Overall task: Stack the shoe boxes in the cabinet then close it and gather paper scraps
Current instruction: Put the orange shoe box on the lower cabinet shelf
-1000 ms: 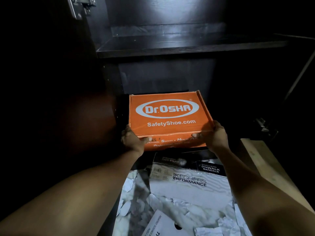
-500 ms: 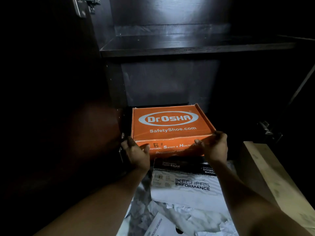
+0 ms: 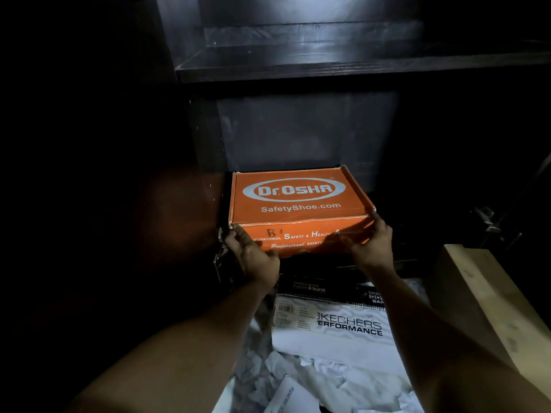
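An orange Dr.Osha shoe box (image 3: 298, 201) sits low in the dark cabinet, at the bottom compartment's left side. My left hand (image 3: 253, 254) grips its front left corner and my right hand (image 3: 371, 242) holds its front right corner. A black and white Skechers shoe box (image 3: 328, 320) lies on the floor just in front of the cabinet, below my hands. White paper scraps (image 3: 334, 380) are strewn over the floor around it. Another white box (image 3: 286, 396) shows partly at the bottom edge.
A dark cabinet shelf (image 3: 328, 65) spans above the orange box. A metal hinge (image 3: 220, 254) sits on the cabinet's left side and another hinge (image 3: 486, 219) at the right. A pale wooden block (image 3: 489, 299) stands on the floor at the right.
The orange box has gone down and further into the cabinet's bottom compartment, with both hands staying on its front corners. The view has shifted a little closer.
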Demonstrator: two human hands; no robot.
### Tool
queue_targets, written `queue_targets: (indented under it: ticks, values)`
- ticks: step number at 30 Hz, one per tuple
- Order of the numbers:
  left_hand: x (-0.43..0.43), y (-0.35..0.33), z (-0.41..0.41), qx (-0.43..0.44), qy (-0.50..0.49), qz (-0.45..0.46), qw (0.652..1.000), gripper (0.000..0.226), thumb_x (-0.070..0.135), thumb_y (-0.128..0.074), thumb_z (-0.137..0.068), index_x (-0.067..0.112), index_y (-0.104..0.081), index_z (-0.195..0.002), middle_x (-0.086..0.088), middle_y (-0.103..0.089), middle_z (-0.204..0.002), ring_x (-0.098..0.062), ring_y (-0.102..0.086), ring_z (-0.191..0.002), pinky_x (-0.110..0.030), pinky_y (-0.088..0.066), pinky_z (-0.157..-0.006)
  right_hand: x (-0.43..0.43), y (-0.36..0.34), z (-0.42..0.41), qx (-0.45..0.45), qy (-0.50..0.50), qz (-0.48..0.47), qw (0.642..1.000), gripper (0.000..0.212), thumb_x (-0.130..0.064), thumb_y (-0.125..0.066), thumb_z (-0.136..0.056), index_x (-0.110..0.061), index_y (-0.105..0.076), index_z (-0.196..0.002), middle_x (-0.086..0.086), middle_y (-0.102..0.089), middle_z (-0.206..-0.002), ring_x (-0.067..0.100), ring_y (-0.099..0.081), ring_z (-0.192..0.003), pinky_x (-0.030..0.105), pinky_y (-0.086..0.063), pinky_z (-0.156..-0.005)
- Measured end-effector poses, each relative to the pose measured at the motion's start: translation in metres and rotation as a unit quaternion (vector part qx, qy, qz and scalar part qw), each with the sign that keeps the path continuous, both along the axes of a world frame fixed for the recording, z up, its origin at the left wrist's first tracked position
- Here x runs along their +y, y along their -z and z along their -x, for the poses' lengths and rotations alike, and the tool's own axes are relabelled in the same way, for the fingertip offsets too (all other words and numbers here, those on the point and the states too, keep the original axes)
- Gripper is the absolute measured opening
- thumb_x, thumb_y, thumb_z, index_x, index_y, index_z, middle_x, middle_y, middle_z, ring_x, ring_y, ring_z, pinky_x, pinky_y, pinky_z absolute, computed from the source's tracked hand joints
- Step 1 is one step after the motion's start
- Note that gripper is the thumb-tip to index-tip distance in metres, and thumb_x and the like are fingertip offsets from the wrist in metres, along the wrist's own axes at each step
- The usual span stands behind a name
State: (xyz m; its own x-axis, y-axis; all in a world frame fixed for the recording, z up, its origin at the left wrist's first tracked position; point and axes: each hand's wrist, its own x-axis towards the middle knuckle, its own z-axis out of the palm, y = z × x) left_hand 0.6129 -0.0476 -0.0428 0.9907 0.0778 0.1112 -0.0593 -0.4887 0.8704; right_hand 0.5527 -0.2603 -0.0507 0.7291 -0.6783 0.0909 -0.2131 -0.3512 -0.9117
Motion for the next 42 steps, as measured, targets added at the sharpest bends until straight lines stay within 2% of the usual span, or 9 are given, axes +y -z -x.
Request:
queue_targets:
  ticks: [5, 7, 10, 15, 21, 28, 32, 35, 42]
  values:
    - [-0.005, -0.003, -0.025, 0.045, 0.001, -0.024, 0.999, 0.083, 0.012, -0.074, -0.084, -0.003, -0.026, -0.151, -0.012, -0.006, -0.16, -0.022, -0.026, -0.142, -0.002, -0.01, -0.1, -0.041, 0.04, -0.043, 0.018, -0.079, -0.013, 0.997, 0.113, -0.048, -0.089, -0.051, -0.055, -0.026, -0.146, 0.007, -0.055, -0.129, 0.028, -0.059, -0.116, 0.053, -0.05, -0.1]
    - [-0.006, -0.003, -0.029, 0.054, -0.006, -0.034, 0.998, 0.082, 0.016, -0.076, -0.084, -0.003, -0.03, -0.149, -0.01, -0.006, -0.16, -0.022, -0.023, -0.143, -0.004, -0.011, -0.103, -0.037, 0.03, -0.038, 0.016, -0.103, -0.032, 0.994, 0.111, -0.043, -0.089, -0.053, -0.056, -0.025, -0.144, 0.005, -0.058, -0.127, 0.029, -0.059, -0.118, 0.056, -0.049, -0.099]
    - [-0.006, -0.005, -0.028, 0.054, -0.006, -0.042, 0.998, 0.084, 0.018, -0.078, -0.082, -0.003, -0.031, -0.149, -0.011, -0.01, -0.159, -0.024, -0.025, -0.142, -0.01, -0.014, -0.108, -0.01, -0.003, -0.013, -0.003, -0.153, -0.08, 0.985, 0.107, -0.008, -0.084, -0.071, -0.037, -0.019, -0.151, 0.001, -0.058, -0.131, 0.02, -0.058, -0.121, 0.051, -0.047, -0.105]
    - [-0.008, -0.016, -0.022, 0.084, 0.015, -0.033, 0.996, 0.063, 0.021, -0.078, -0.082, 0.0, -0.049, -0.133, -0.014, -0.03, -0.149, -0.028, -0.028, -0.141, -0.023, -0.027, -0.111, -0.002, -0.022, 0.003, -0.005, -0.154, -0.07, 0.986, 0.093, -0.002, -0.08, -0.077, -0.031, -0.026, -0.148, 0.0, -0.06, -0.128, 0.016, -0.061, -0.118, 0.044, -0.05, -0.102]
    - [-0.017, -0.064, 0.008, 0.092, 0.107, -0.036, 0.989, 0.087, 0.028, -0.076, -0.083, 0.013, -0.024, -0.153, -0.01, -0.049, -0.14, -0.033, -0.049, -0.13, -0.042, -0.042, -0.109, 0.01, -0.06, 0.039, 0.036, -0.099, -0.013, 0.994, 0.06, -0.005, -0.078, -0.079, -0.023, -0.047, -0.127, -0.006, -0.065, -0.11, 0.017, -0.065, -0.107, 0.032, -0.056, -0.086]
    - [-0.007, -0.148, 0.1, 0.069, 0.214, -0.113, 0.968, 0.075, 0.035, -0.072, -0.087, 0.009, -0.036, -0.147, -0.011, -0.046, -0.144, -0.03, -0.047, -0.131, -0.033, -0.038, -0.107, 0.017, -0.149, 0.144, 0.086, -0.043, 0.065, 0.993, 0.067, -0.002, -0.071, -0.086, 0.0, -0.038, -0.144, 0.005, -0.058, -0.122, 0.012, -0.052, -0.113, 0.007, -0.033, -0.082]
    - [0.009, -0.209, 0.149, 0.048, 0.275, -0.123, 0.952, 0.08, 0.042, -0.073, -0.085, 0.011, -0.036, -0.149, -0.01, -0.043, -0.15, -0.029, -0.044, -0.135, -0.034, -0.038, -0.11, 0.03, -0.206, 0.209, 0.119, -0.009, 0.105, 0.987, 0.098, -0.027, -0.079, -0.08, -0.013, -0.02, -0.156, 0.007, -0.044, -0.151, 0.022, -0.045, -0.136, 0.028, -0.034, -0.114]
    - [0.02, -0.261, 0.194, 0.016, 0.313, -0.107, 0.944, 0.078, 0.041, -0.072, -0.086, 0.009, -0.037, -0.148, -0.012, -0.043, -0.151, -0.029, -0.045, -0.134, -0.032, -0.038, -0.109, 0.042, -0.252, 0.279, 0.141, 0.002, 0.163, 0.977, 0.095, -0.032, -0.075, -0.084, -0.014, -0.016, -0.157, 0.01, -0.039, -0.153, 0.028, -0.041, -0.14, 0.037, -0.038, -0.113]
    - [0.03, -0.357, 0.303, -0.047, 0.44, -0.102, 0.891, 0.085, 0.048, -0.067, -0.089, 0.014, -0.025, -0.155, -0.008, -0.035, -0.157, -0.028, -0.037, -0.141, -0.034, -0.035, -0.109, 0.08, -0.343, 0.44, 0.168, 0.101, 0.207, 0.958, 0.087, -0.026, -0.072, -0.089, -0.008, -0.019, -0.155, 0.015, -0.039, -0.152, 0.032, -0.043, -0.136, 0.034, -0.04, -0.103]
